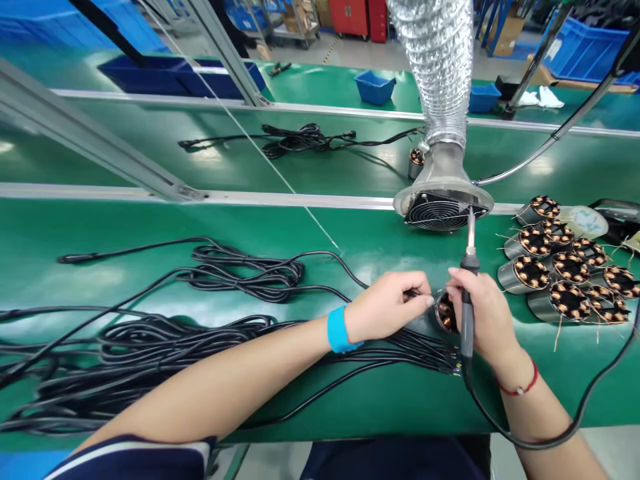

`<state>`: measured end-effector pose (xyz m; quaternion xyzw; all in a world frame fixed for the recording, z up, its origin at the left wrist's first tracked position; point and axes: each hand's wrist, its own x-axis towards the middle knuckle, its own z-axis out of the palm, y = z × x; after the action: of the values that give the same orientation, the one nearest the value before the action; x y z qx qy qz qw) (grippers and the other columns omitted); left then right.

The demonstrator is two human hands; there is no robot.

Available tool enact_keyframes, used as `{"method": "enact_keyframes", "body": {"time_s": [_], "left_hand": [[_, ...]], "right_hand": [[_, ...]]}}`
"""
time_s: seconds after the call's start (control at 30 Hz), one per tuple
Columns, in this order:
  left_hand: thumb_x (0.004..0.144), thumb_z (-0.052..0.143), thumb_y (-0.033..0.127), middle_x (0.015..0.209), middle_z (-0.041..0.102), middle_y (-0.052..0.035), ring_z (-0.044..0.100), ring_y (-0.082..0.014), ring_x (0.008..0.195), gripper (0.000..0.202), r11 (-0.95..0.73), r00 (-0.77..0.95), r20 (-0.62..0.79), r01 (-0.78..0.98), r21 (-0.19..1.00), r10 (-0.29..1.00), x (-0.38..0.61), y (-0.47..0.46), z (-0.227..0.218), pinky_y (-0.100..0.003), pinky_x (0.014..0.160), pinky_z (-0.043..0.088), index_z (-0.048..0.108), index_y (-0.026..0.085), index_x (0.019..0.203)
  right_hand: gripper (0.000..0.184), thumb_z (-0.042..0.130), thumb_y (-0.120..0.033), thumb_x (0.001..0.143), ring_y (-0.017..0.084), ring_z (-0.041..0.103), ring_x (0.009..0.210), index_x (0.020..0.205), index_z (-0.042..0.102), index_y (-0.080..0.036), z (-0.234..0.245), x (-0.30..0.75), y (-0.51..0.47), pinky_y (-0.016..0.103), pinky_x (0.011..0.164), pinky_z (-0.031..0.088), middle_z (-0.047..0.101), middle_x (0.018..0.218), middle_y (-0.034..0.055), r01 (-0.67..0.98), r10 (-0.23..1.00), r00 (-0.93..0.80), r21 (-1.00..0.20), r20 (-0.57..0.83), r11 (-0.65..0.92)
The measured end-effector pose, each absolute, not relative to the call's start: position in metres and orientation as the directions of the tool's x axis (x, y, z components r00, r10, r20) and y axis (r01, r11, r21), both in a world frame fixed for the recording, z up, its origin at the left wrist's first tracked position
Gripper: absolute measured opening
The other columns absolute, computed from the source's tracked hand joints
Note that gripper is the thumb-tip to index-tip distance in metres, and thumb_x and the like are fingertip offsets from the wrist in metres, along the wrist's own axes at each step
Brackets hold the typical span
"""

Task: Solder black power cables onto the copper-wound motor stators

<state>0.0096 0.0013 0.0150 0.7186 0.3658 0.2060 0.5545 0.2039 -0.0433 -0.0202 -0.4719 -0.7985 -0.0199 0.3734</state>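
My left hand (pixel 387 305), with a blue band at the wrist, pinches the end of a black cable (pixel 347 272) close to the left side of a motor stator (pixel 446 313). Copper windings show inside this stator's metal shell, partly covered by my right hand (pixel 484 312). That hand is closed around a soldering iron (pixel 467 323), held upright in view with its metal tip pointing away from me, just below a round fan grille (pixel 440 213). Thumb and fingertips of the right hand are by the stator's rim; whether they also grip a thin wire cannot be made out.
Several stators (pixel 570 267) with loose copper leads stand at the right. Coiled black cables (pixel 165 347) cover the left of the green bench (pixel 320 233). A silver exhaust duct (pixel 440 67) hangs above the hands. The iron's cord (pixel 550 443) loops over my right forearm.
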Motion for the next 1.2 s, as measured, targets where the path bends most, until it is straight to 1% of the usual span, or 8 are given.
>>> {"method": "enact_keyframes", "body": {"time_s": [0.07, 0.13, 0.37, 0.5, 0.63, 0.8, 0.93, 1.2], "left_hand": [[0.083, 0.054, 0.026, 0.064, 0.048, 0.0044, 0.042, -0.0101, 0.063, 0.019, -0.114, 0.597, -0.066, 0.258, 0.959, 0.799, 0.014, 0.001, 0.012, -0.023, 0.061, 0.034, 0.05, 0.017, 0.068], [0.082, 0.055, 0.026, 0.063, 0.046, 0.0048, 0.04, -0.01, 0.063, 0.019, -0.089, 0.552, -0.055, 0.231, 0.969, 0.832, 0.017, 0.001, 0.007, -0.022, 0.061, 0.033, 0.049, 0.017, 0.068], [0.087, 0.053, 0.032, 0.058, 0.043, 0.0059, 0.037, -0.0087, 0.057, 0.024, 0.073, 0.552, -0.146, 0.153, 0.986, 0.821, 0.018, -0.001, -0.004, -0.022, 0.055, 0.029, 0.055, 0.015, 0.072], [0.082, 0.059, 0.024, 0.058, 0.047, 0.005, 0.041, -0.0086, 0.058, 0.02, 0.088, 0.519, -0.133, 0.11, 0.99, 0.845, 0.022, 0.001, -0.005, -0.021, 0.057, 0.034, 0.054, 0.014, 0.065], [0.081, 0.058, 0.015, 0.071, 0.057, 0.0011, 0.051, -0.0123, 0.069, 0.015, -0.235, 0.458, 0.108, 0.229, 0.945, 0.882, 0.022, -0.001, -0.006, -0.025, 0.066, 0.041, 0.054, 0.016, 0.066], [0.087, 0.053, 0.017, 0.071, 0.055, -0.0014, 0.048, -0.0157, 0.07, 0.018, -0.604, 0.505, 0.368, 0.462, 0.65, 0.781, 0.021, -0.004, -0.009, -0.029, 0.067, 0.039, 0.055, 0.017, 0.069], [0.093, 0.048, 0.021, 0.073, 0.056, -0.0029, 0.048, -0.0167, 0.071, 0.022, -0.683, 0.547, 0.415, 0.514, 0.518, 0.727, 0.021, -0.005, -0.011, -0.031, 0.066, 0.038, 0.057, 0.017, 0.074], [0.094, 0.047, 0.021, 0.073, 0.057, -0.0042, 0.05, -0.0173, 0.073, 0.021, -0.717, 0.561, 0.449, 0.506, 0.48, 0.696, 0.023, -0.004, -0.013, -0.031, 0.068, 0.037, 0.061, 0.016, 0.078]], "right_hand": [[0.035, 0.05, -0.015, 0.094, 0.019, 0.06, 0.077, 0.128, 0.049, -0.025, -0.022, 0.207, -0.032, 0.036, 0.073, 0.05, 0.066, 0.086, 0.0029, 0.791, 0.687, -0.307, -0.226, 0.658, 0.569], [0.031, 0.052, -0.017, 0.094, 0.02, 0.063, 0.081, 0.124, 0.052, -0.025, -0.023, 0.209, -0.024, 0.038, 0.076, 0.052, 0.067, 0.089, 0.0035, 0.807, 0.671, -0.273, -0.216, 0.69, 0.55], [0.036, 0.056, -0.034, 0.095, 0.021, 0.07, 0.086, 0.129, 0.054, -0.023, 0.003, 0.215, -0.051, 0.038, 0.08, 0.056, 0.073, 0.091, 0.0043, 0.683, 0.827, 0.142, -0.658, 0.545, 0.317], [0.034, 0.062, -0.037, 0.092, 0.016, 0.067, 0.064, 0.122, 0.063, -0.022, 0.029, 0.216, -0.068, 0.031, 0.058, 0.055, 0.071, 0.091, 0.0044, 0.514, 0.84, 0.241, -0.798, 0.487, 0.315], [0.024, 0.062, -0.039, 0.091, 0.012, 0.053, 0.046, 0.095, 0.071, -0.018, 0.043, 0.215, -0.068, 0.024, 0.042, 0.04, 0.058, 0.059, -0.0024, 0.414, 0.808, 0.323, -0.841, 0.493, 0.347], [0.029, 0.061, -0.042, 0.09, 0.009, 0.043, 0.038, 0.08, 0.07, -0.017, 0.047, 0.213, -0.057, 0.022, 0.036, 0.032, 0.048, 0.047, -0.005, 0.416, 0.819, 0.291, -0.836, 0.495, 0.357], [0.033, 0.063, -0.046, 0.089, 0.009, 0.041, 0.036, 0.074, 0.069, -0.018, 0.054, 0.208, -0.045, 0.02, 0.033, 0.029, 0.046, 0.044, -0.0051, 0.414, 0.854, 0.274, -0.856, 0.443, 0.311], [0.04, 0.065, -0.051, 0.086, 0.008, 0.039, 0.035, 0.069, 0.067, -0.015, 0.071, 0.204, -0.026, 0.021, 0.032, 0.028, 0.045, 0.043, -0.0031, 0.5, 0.902, 0.238, -0.841, 0.361, 0.205]]}}
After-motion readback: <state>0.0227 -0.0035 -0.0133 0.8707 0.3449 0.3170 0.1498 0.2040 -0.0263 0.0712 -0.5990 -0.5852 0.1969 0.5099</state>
